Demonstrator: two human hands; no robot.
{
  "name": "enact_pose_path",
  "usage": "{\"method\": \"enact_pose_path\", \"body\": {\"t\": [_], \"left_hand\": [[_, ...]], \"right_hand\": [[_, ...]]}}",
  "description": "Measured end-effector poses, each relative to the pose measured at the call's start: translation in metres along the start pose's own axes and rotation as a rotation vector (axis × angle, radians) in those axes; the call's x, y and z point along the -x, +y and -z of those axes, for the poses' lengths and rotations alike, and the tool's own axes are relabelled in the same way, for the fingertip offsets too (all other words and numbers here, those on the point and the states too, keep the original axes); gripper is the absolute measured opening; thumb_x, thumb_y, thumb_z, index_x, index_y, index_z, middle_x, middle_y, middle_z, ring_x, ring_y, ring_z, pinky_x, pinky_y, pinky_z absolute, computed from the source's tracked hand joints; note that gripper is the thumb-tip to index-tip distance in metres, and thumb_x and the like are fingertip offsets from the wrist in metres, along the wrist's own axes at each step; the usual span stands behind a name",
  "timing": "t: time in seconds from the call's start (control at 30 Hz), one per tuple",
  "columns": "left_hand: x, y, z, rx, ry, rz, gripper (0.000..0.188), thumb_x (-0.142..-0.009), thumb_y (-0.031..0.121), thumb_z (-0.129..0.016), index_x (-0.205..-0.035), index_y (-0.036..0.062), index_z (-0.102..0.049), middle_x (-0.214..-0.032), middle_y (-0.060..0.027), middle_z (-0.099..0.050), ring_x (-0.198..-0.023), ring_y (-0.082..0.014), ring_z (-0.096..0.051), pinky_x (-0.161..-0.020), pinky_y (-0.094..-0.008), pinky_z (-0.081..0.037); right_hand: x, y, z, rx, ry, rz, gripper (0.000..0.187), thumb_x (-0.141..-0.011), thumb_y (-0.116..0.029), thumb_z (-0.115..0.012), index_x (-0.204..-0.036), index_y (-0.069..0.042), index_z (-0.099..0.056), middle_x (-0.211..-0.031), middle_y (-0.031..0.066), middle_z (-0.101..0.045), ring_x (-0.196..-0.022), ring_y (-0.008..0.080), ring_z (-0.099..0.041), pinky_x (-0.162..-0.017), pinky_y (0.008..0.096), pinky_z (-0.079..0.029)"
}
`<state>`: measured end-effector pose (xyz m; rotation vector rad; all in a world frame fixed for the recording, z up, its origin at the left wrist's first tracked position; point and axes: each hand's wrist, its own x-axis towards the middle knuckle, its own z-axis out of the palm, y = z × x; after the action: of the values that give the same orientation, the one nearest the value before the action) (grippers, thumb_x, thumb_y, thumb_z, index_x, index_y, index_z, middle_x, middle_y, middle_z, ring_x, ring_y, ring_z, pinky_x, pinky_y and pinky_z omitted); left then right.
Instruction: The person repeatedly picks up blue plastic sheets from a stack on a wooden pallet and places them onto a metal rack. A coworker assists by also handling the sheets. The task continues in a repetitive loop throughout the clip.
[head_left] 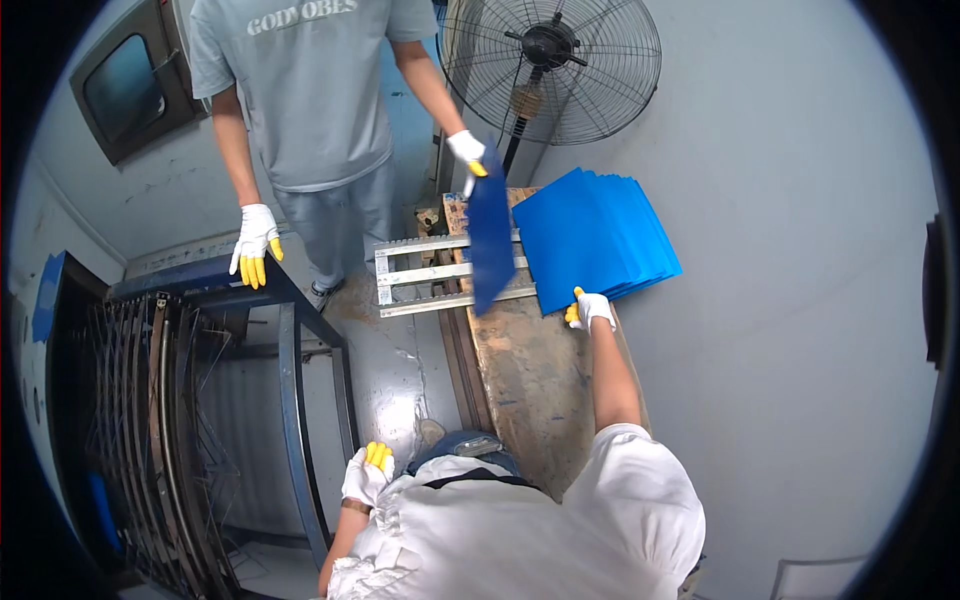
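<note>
My left hand hangs loose; my right hand grips the blue stack on the bench.
From the left: a dark rack, a co-worker's gloved hand by its top, a metal frame jutting past the bench's edge, a blurred sheet in their other hand, then the stack, my thumb over its near edge.
</note>
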<state>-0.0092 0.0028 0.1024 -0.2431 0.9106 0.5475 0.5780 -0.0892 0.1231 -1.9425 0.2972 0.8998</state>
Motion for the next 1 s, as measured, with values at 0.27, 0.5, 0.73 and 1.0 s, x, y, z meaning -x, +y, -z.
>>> {"method": "enact_pose_path", "body": {"t": [0.27,0.5,0.73,1.0], "left_hand": [[0.005,0.013,0.021,0.092,0.006,0.012,0.021,-0.084,0.022,-0.043,-0.096,0.0059,-0.048,-0.102,-0.0112,-0.052,-0.095,-0.0274,-0.05,-0.076,-0.0417,-0.043],[0.017,0.039,0.04,0.038,-0.01,-0.033,0.02,-0.084,0.017,-0.044,-0.099,0.0058,-0.049,-0.103,-0.0107,-0.052,-0.096,-0.0274,-0.049,-0.077,-0.0396,-0.043],[0.047,0.078,0.067,-0.155,-0.029,-0.159,0.024,-0.083,0.015,-0.047,-0.106,0.0097,-0.049,-0.092,-0.0057,-0.057,-0.065,-0.0151,-0.052,-0.053,-0.0266,-0.043],[0.125,0.109,0.116,0.152,-0.227,-0.197,0.017,-0.087,0.026,-0.041,-0.088,0.01,-0.047,-0.049,0.0044,-0.032,-0.036,-0.0067,-0.026,-0.031,-0.0205,-0.022]], "right_hand": [[0.044,0.026,-0.019,0.188,-0.682,-0.387,0.037,-0.086,-0.034,-0.036,-0.066,-0.006,-0.049,-0.062,0.0105,-0.056,-0.054,0.025,-0.054,-0.047,0.0359,-0.042],[0.15,0.079,-0.135,0.609,-0.76,-0.099,0.044,-0.085,-0.039,-0.039,-0.093,0.001,-0.055,-0.085,0.0141,-0.061,-0.07,0.0222,-0.061,-0.059,0.0295,-0.049],[0.255,0.118,-0.301,0.699,-1.157,-0.056,0.042,-0.085,-0.035,-0.042,-0.091,0.004,-0.055,-0.079,0.0142,-0.06,-0.063,0.0219,-0.058,-0.058,0.0316,-0.048],[0.361,0.147,-0.395,0.896,-1.346,-0.198,0.048,-0.082,-0.04,-0.046,-0.101,0.004,-0.047,-0.088,0.0192,-0.059,-0.075,0.03,-0.059,-0.063,0.0344,-0.049]]}}
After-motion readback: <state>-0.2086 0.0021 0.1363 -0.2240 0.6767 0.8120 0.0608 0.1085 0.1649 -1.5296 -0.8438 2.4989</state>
